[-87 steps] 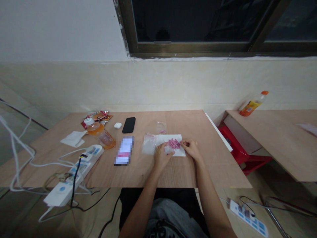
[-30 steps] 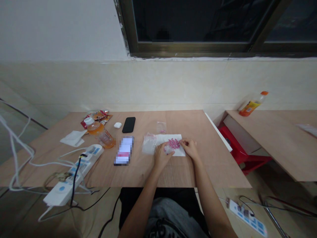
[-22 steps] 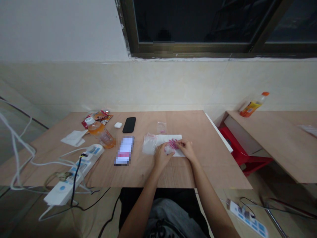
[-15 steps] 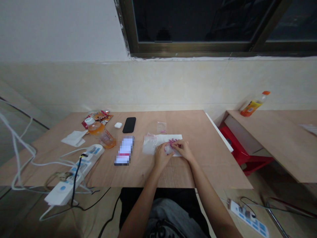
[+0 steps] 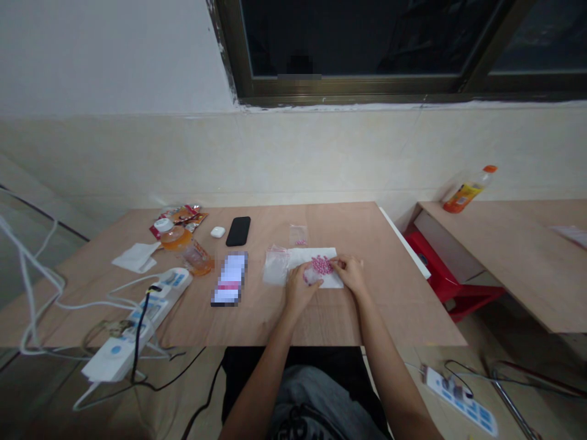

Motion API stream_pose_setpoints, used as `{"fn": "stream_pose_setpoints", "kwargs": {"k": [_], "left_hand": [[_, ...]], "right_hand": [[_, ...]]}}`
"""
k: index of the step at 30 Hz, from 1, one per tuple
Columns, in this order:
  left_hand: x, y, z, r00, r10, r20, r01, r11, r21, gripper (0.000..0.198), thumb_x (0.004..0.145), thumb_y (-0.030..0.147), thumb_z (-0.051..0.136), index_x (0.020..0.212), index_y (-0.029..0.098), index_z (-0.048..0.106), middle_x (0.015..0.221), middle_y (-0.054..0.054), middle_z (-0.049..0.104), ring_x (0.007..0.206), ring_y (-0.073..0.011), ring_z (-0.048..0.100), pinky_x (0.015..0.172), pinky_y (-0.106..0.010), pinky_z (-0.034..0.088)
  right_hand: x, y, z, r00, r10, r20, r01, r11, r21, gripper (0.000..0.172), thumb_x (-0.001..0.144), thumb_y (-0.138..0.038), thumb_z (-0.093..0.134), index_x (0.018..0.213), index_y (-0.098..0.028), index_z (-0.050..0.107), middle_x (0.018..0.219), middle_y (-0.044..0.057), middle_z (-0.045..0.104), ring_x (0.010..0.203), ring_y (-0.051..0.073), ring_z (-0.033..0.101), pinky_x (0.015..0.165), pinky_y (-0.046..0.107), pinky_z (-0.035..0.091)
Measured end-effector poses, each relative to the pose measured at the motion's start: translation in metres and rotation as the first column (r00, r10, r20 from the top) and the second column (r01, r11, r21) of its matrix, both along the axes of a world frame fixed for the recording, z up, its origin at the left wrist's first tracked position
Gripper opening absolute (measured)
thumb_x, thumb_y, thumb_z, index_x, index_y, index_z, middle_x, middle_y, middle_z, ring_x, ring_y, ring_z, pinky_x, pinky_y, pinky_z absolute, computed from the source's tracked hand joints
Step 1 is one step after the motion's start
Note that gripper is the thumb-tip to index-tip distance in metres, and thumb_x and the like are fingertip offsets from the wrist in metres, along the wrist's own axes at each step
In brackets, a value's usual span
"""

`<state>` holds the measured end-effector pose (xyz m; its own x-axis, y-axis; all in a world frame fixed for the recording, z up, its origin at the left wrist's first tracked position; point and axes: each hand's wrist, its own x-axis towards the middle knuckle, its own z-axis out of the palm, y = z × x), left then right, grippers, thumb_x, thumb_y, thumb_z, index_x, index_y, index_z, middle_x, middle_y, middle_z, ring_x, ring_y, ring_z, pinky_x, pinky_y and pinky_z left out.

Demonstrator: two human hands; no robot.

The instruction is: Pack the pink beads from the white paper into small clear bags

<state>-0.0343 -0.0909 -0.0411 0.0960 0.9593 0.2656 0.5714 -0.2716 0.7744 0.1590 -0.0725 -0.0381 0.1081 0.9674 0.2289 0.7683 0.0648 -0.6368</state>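
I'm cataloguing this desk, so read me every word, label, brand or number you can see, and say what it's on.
No words or numbers can be read; all are too small or blurred:
Orange-capped bottle: yellow label, too small.
Snack wrappers: printing too small.
Pixelated screen: blurred out.
Power strip: blue marks, too small.

The left hand (image 5: 300, 290) and right hand (image 5: 349, 273) are bare, as are both forearms (image 5: 389, 379). A grey top (image 5: 316, 391) carries a black print (image 5: 298, 425), and beyond it shows dark cloth (image 5: 243, 366), too dim to identify.
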Motion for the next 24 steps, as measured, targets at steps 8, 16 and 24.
{"fn": "stream_pose_setpoints", "kwargs": {"k": [8,16,24], "left_hand": [[0.0001,-0.0001,-0.0011,1.0,-0.004,-0.003,0.004,1.0,0.016,0.056,0.067,0.027,0.079,0.118,0.02,0.057,0.112,-0.007,0.065,0.101,-0.0225,0.057,0.09,-0.037,0.045],[-0.0001,-0.0012,0.0009,1.0,-0.004,-0.005,0.004,1.0,0.02,0.056,0.067,0.027,0.078,0.118,0.02,0.057,0.113,-0.007,0.065,0.101,-0.0223,0.057,0.089,-0.036,0.045],[0.0002,-0.0009,0.0022,1.0,-0.001,-0.028,0.001,1.0,0.004,0.055,0.068,0.027,0.078,0.118,0.02,0.057,0.114,-0.006,0.064,0.103,-0.022,0.057,0.091,-0.036,0.045]], "right_hand": [[0.0018,-0.0012,-0.0021,0.997,-0.009,0.073,0.01,1.0,-0.011,0.026,0.085,-0.041,0.054,0.085,-0.025,0.074,0.077,0.003,0.068,0.08,0.021,0.057,0.076,0.033,0.026],[0.0002,-0.0009,-0.0006,0.996,-0.015,0.093,0.019,0.999,-0.039,0.025,0.085,-0.038,0.053,0.084,-0.025,0.074,0.075,0.002,0.068,0.079,0.02,0.057,0.075,0.032,0.026],[-0.0019,-0.0017,0.0036,0.997,-0.021,0.077,0.023,0.999,-0.032,0.027,0.085,-0.038,0.052,0.083,-0.022,0.074,0.074,0.003,0.068,0.078,0.019,0.057,0.075,0.031,0.027]]}}
